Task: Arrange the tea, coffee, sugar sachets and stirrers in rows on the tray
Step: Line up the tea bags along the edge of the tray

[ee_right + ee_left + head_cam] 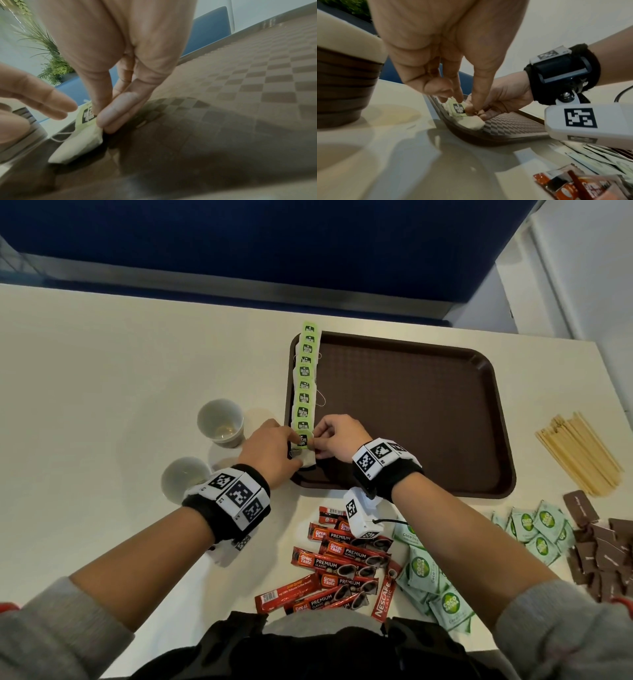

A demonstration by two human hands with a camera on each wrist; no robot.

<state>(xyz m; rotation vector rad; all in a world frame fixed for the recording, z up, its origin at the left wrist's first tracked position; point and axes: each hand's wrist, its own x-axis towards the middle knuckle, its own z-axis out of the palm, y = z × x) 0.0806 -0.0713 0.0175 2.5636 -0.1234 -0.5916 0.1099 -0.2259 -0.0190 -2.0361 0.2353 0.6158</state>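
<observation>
Several tea bags (305,378) with green tags lie in a row down the left side of the brown tray (411,412). Both hands meet at the tray's near left corner, on the nearest tea bag (303,445). My left hand (297,448) holds it from the left, index and thumb tips on the green tag (458,109). My right hand (317,445) pinches the tag's right edge (87,115) between thumb and fingers. The white pouch (78,143) rests on the tray floor. Red coffee sachets (342,563), green sugar sachets (428,577) and wooden stirrers (575,453) lie on the table.
Two paper cups (221,422) (185,479) stand left of the tray, close to my left wrist. More green sachets (537,525) and brown sachets (599,542) lie at the right. A blue partition (274,241) borders the table's far edge.
</observation>
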